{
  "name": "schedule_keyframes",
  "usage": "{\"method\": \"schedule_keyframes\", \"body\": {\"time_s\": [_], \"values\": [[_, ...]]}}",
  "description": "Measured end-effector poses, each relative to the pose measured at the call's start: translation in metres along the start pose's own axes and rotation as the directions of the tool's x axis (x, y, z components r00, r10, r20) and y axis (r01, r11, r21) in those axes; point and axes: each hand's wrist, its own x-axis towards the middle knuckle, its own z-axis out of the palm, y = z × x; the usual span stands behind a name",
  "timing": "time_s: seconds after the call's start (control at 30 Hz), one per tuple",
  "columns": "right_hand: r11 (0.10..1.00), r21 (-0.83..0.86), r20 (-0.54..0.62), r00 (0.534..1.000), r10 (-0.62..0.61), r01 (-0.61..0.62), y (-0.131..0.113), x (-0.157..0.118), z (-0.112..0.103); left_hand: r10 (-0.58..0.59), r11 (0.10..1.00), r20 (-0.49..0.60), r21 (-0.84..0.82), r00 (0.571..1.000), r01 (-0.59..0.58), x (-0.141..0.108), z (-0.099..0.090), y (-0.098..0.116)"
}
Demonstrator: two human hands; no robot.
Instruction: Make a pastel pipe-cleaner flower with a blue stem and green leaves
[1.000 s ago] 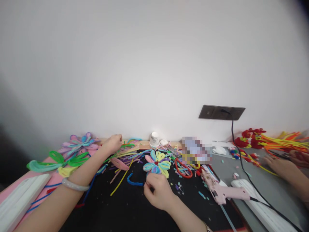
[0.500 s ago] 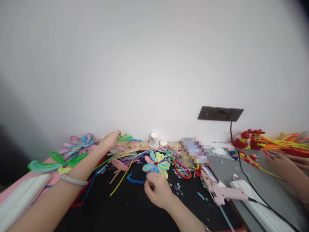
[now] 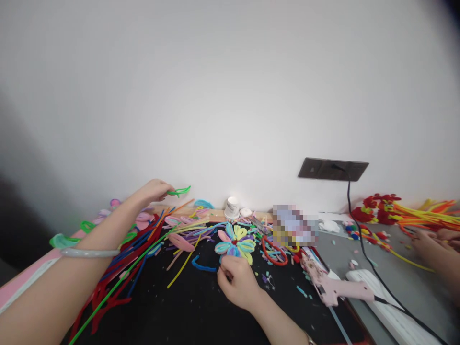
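My left hand [image 3: 158, 189] is raised at the back left near the wall, its fingers closed on a green pipe cleaner [image 3: 183, 190] bent into loops. Lower down, my right hand [image 3: 235, 279] is closed over the black mat [image 3: 172, 311]. Between its fingers is the end of a blue pipe cleaner [image 3: 203, 266], which curves out to the left. Just beyond the right hand lies a multicoloured pipe-cleaner flower [image 3: 243, 245] with a red centre. Loose pipe cleaners [image 3: 185, 230] are heaped below my left hand, and a long green pipe cleaner [image 3: 118, 282] runs across the mat's left side.
A pink glue gun [image 3: 341, 290] lies at the right, its black cord crossing a white power strip [image 3: 391, 306]. A paper cup [image 3: 232, 207] stands by the wall. At the far right, another person's hands [image 3: 427, 242] work near orange and yellow pipe cleaners [image 3: 427, 215].
My left hand has lifted up and left from the pile, carrying the green loops. The red and blue pipe cleaners at left show more. My right hand stays in place.
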Motion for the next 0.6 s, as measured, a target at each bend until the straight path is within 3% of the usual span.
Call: {"method": "schedule_keyframes", "body": {"time_s": [0.13,0.2,0.33,0.4,0.47,0.6], "values": [[1.000,-0.001,-0.004,1.000,0.004,-0.004,0.000,-0.001,0.001,0.004,0.999,-0.099,0.037,0.995,0.000,-0.003,-0.006,0.004],[1.000,0.001,-0.006,1.000,0.006,-0.006,0.001,-0.001,0.001,0.018,0.996,-0.206,0.088,0.978,0.000,-0.002,-0.007,0.006],[1.000,0.006,-0.005,1.000,0.000,0.000,0.001,-0.002,0.002,0.162,0.982,-0.442,0.162,0.882,-0.099,-0.001,-0.004,0.005],[1.000,0.008,-0.004,1.000,-0.002,0.002,0.002,-0.002,0.001,0.172,0.985,-0.449,0.051,0.877,-0.167,0.000,-0.001,0.002],[1.000,0.007,-0.005,1.000,-0.001,0.002,0.001,-0.001,0.001,0.133,0.962,-0.403,-0.167,0.905,-0.216,0.001,0.003,-0.001],[1.000,0.003,-0.002,1.000,0.002,-0.002,0.000,0.000,0.000,0.069,0.777,-0.331,-0.574,0.941,-0.259,0.005,0.015,-0.007]]}}
